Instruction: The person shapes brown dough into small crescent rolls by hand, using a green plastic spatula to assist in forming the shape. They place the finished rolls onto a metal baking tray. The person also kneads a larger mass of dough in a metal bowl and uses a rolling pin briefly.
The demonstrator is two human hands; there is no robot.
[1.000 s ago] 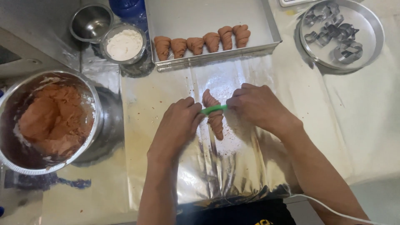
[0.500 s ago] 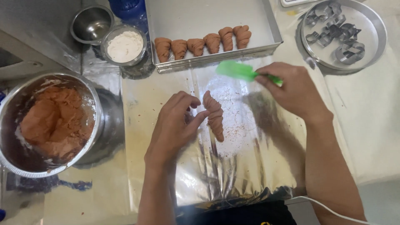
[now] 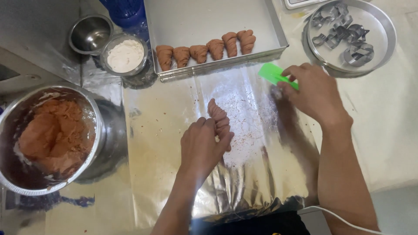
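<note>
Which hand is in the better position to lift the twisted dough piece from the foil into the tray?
Probably the left. The left hand already touches the twisted dough piece on the foil, while the right hand holds the green scraper off to the side. The tray lies straight ahead.

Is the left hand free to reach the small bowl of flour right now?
Probably not at once: the left hand grips the ridged dough piece. The foil toward the flour bowl looks unobstructed.
</note>
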